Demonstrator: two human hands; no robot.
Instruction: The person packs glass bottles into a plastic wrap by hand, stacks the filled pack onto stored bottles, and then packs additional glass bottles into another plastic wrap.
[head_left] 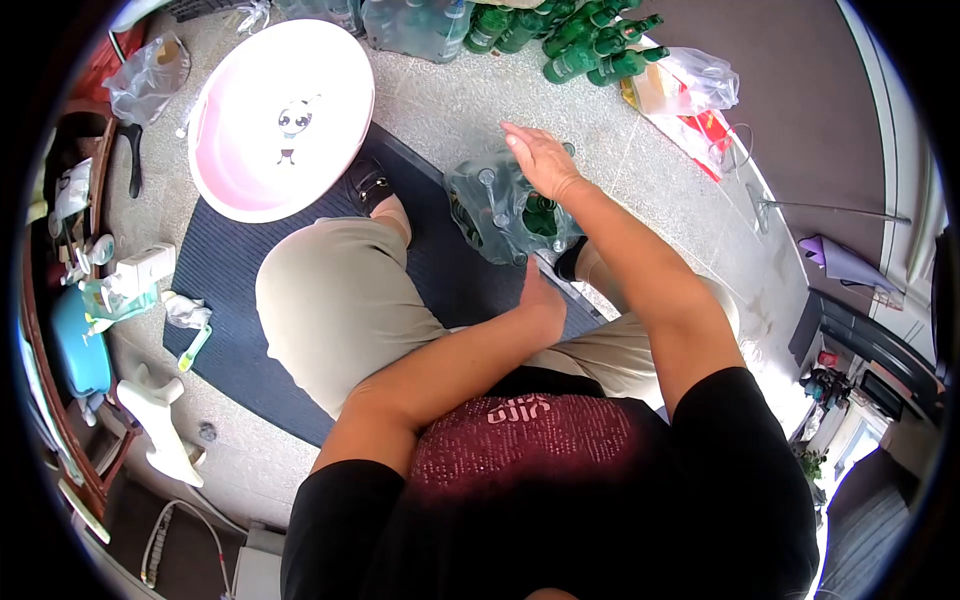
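A pack of green glass bottles in clear plastic wrap [483, 205] stands on the floor between my feet. Bottle necks press up under the film, and bare green glass shows through a gap on its right part. My right hand [543, 162] is over the pack's far right edge, fingers stretched out and holding nothing. Low at the pack's near side is my left hand [542, 302], one digit pointing up beside it; the other fingers are mostly hidden. I cannot tell whether either hand touches the wrap.
A pink and white basin [240, 110] stands at the upper left. Loose green bottles [600, 45] and wrapped packs [415, 25] are at the far side. A dark ribbed mat [240, 290] lies underfoot. Brushes and a white plastic piece [160, 430] are at left.
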